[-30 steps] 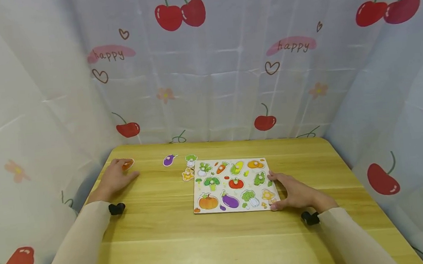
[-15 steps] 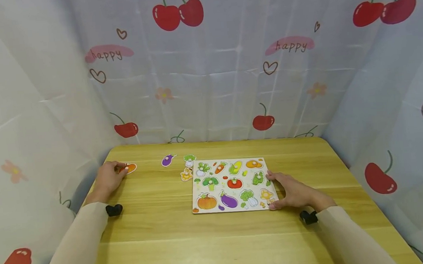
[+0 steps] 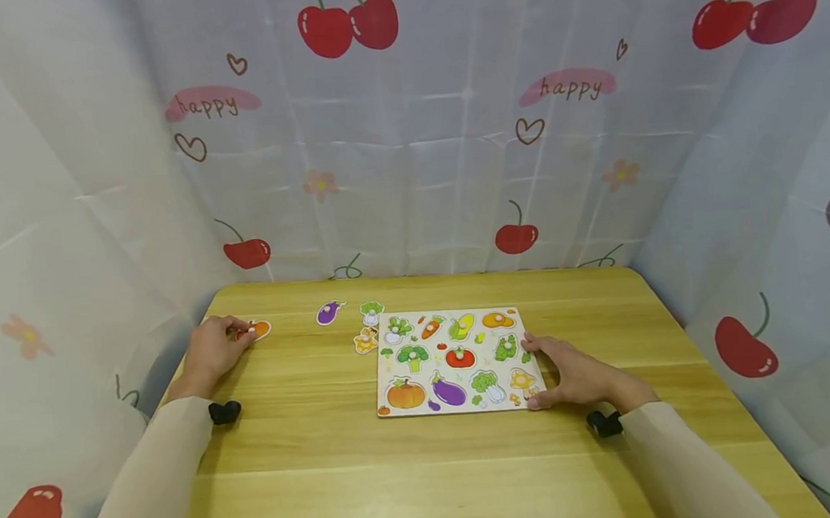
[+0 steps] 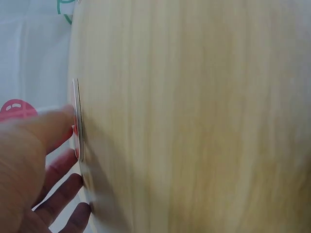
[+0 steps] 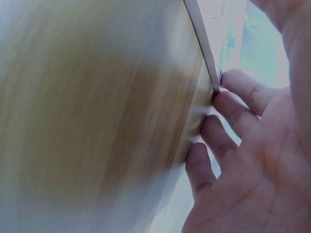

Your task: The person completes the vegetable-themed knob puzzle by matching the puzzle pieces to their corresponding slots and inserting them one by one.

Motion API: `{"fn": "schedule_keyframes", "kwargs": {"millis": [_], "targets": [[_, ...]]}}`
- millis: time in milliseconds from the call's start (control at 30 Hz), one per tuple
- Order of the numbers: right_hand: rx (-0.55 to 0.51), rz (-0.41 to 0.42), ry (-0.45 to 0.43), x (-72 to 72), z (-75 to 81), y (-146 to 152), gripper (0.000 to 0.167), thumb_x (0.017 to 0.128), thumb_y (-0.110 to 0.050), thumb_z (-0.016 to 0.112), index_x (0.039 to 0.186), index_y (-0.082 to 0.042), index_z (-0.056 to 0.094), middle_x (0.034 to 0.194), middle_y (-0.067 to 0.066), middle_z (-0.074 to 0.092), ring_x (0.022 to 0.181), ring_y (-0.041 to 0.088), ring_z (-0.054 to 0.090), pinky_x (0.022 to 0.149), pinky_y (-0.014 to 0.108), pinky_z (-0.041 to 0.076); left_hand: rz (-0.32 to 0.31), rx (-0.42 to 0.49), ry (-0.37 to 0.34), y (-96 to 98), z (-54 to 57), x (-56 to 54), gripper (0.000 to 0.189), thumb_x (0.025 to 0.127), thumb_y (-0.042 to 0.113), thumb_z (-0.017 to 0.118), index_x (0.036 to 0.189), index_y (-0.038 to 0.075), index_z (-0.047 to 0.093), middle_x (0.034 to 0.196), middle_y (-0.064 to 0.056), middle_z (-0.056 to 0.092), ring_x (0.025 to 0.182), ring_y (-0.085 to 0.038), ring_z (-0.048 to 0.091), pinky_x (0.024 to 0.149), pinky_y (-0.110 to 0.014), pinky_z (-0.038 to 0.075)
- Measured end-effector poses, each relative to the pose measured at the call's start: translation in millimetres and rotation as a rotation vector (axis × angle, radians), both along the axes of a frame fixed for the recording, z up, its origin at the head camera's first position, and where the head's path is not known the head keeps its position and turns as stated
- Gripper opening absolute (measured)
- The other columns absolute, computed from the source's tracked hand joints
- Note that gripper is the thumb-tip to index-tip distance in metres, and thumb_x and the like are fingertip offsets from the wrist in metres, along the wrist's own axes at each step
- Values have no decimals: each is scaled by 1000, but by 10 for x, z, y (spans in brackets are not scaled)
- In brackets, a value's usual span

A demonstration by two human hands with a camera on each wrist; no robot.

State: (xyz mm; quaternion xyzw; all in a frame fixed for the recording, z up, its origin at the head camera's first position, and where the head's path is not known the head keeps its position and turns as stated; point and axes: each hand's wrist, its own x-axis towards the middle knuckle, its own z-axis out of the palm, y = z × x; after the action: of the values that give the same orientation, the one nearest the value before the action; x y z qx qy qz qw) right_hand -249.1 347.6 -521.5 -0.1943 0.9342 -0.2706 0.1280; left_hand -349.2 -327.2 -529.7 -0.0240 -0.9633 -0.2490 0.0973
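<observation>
At the left of the table, in the head view, my left hand [image 3: 212,352] pinches an orange pumpkin puzzle piece [image 3: 263,329] near its small white knob. The left wrist view has this piece [image 4: 79,126] edge-on, low over the wood, with thumb and finger at it and the other fingers loosely bent. My right hand [image 3: 581,372] rests on the right side of a vegetable puzzle board [image 3: 427,410], thumb at the near corner and index finger farther up. In the right wrist view, fingertips touch the board's edge [image 5: 206,53] and the table beside it.
Behind the board's left side lie an eggplant piece [image 3: 328,313], a cabbage piece [image 3: 371,313] and a mushroom piece [image 3: 365,342]. Several knobbed pieces sit in the board's upper rows. A cherry-print curtain [image 3: 407,154] encloses the wooden table [image 3: 433,485].
My left fingers, spread over the pumpkin piece earlier, have drawn together at its knob. The piece has shifted slightly right. My right hand and the board stay put.
</observation>
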Motion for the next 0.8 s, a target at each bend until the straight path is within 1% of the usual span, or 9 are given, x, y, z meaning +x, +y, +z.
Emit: {"fn": "schedule_keyframes", "kwargs": {"millis": [133, 200, 267, 400, 500, 600, 667, 800], "targets": [[2, 2, 8, -1, -5, 1, 114, 89, -50, 102, 174, -1, 45, 191, 25, 32, 172, 58, 33, 138, 79, 29, -1, -9, -9, 20, 15, 2, 25, 111, 24, 81, 118, -1, 83, 122, -32, 73, 108, -46, 67, 96, -63, 56], [1, 2, 8, -3, -9, 0, 114, 89, -50, 103, 173, 0, 45, 191, 25, 32, 172, 58, 33, 139, 79, 29, 0, -10, -13, 40, 25, 11, 25, 112, 23, 80, 117, -1, 83, 123, -32, 73, 107, -45, 67, 94, -60, 55], [2, 1, 7, -4, -6, 1, 114, 89, -50, 103, 173, 0, 45, 191, 24, 32, 172, 58, 32, 139, 79, 29, -3, -5, -4, 68, 31, 20, 24, 112, 22, 80, 117, -2, 83, 124, -31, 74, 105, -44, 67, 92, -58, 54], [3, -1, -1, 1, 8, 1, 115, 89, -50, 103, 174, -1, 44, 191, 24, 31, 173, 59, 32, 139, 79, 28, -9, -15, 15, 126, 53, 48, 24, 113, 23, 79, 116, -1, 81, 125, -33, 72, 105, -45, 66, 91, -58, 53], [0, 9, 6, 7, 14, 1, 115, 89, -50, 103, 174, 0, 44, 190, 26, 31, 172, 60, 32, 137, 80, 29, -19, -23, 26, 180, 88, 69, 24, 113, 23, 78, 117, 0, 81, 129, -34, 70, 108, -46, 66, 94, -62, 54], [-10, 6, 3, 10, 9, 4, 116, 88, -50, 103, 174, 0, 44, 190, 26, 31, 172, 59, 32, 139, 78, 28, -29, -8, 26, 248, 129, 93, 23, 114, 24, 78, 118, 1, 81, 132, -32, 69, 110, -46, 67, 97, -61, 55], [-7, 15, 12, 8, 7, 8, 116, 88, -50, 103, 174, 1, 44, 189, 28, 32, 172, 60, 32, 138, 79, 29, -45, 8, 29, 290, 161, 113, 23, 114, 24, 77, 119, 2, 81, 134, -31, 69, 115, -47, 68, 99, -62, 56], [-2, 7, 2, 8, 7, 10, 118, 87, -51, 103, 174, 1, 43, 190, 28, 31, 173, 59, 32, 139, 79, 28, -71, 36, 51, 388, 228, 148, 22, 114, 24, 78, 119, 3, 81, 138, -30, 69, 126, -50, 68, 108, -66, 56]]}}
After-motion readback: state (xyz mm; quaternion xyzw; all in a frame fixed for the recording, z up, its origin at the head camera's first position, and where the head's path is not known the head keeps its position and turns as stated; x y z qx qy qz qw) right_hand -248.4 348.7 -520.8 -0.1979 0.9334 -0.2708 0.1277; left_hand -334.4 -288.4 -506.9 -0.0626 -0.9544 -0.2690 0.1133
